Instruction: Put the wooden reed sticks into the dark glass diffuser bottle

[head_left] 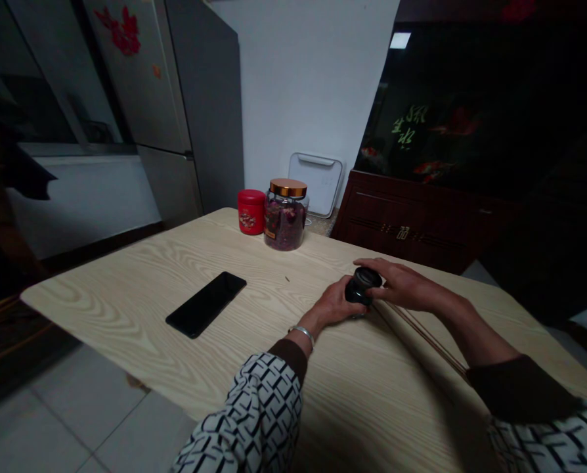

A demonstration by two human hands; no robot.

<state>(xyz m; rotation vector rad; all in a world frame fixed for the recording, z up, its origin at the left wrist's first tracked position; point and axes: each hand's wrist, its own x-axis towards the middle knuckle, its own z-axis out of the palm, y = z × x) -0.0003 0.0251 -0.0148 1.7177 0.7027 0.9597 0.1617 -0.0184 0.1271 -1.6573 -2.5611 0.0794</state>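
A small dark glass jar [355,293] with a black lid [367,276] stands on the wooden table between my hands. My left hand [331,303] is closed around the jar's body from the left. From the right, my right hand [402,284] grips the lid, fingers behind it and thumb in front. The lid sits at the top of the jar; whether it is loose cannot be made out. Thin brown sticks [429,336] run below my right forearm, their near ends hidden by the sleeve.
A black phone [207,304] lies on the table [140,295] to the left. Toward the far edge stand a red canister [251,213] and a big clear jar [284,222] of dried flowers with a copper-coloured lid. Behind are a fridge [209,105] and a fish tank [431,112].
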